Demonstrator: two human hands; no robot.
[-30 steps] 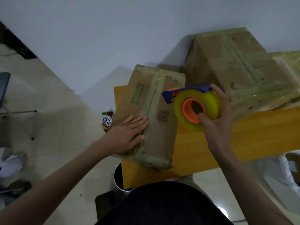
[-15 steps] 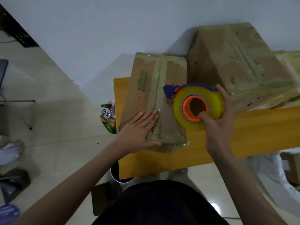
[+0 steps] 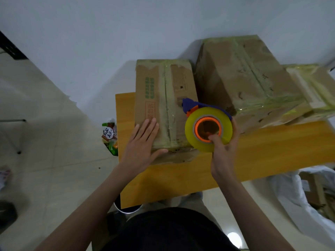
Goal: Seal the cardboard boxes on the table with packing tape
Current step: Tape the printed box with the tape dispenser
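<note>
A long cardboard box [image 3: 157,98] lies on the left end of the yellow wooden table [image 3: 272,153], its centre seam covered with tape. My left hand [image 3: 143,149] rests flat on the box's near left corner, fingers straight and thumb along the front face. My right hand [image 3: 223,151] grips a yellow tape roll [image 3: 192,134] on a blue and orange dispenser [image 3: 190,105], thumb in the orange core, held just over the box's near right corner. A bigger taped box [image 3: 241,80] stands behind it to the right.
A third taped box [image 3: 315,84] sits at the far right of the table. On the floor left of the table lie colourful packets [image 3: 109,136]. White bags with cardboard [image 3: 308,192] lie on the floor at right. A white wall runs behind the table.
The long box has been pushed away from me and squared up on the table. My left hand has slid to its near left corner; the tape roll has come down to the near right corner.
</note>
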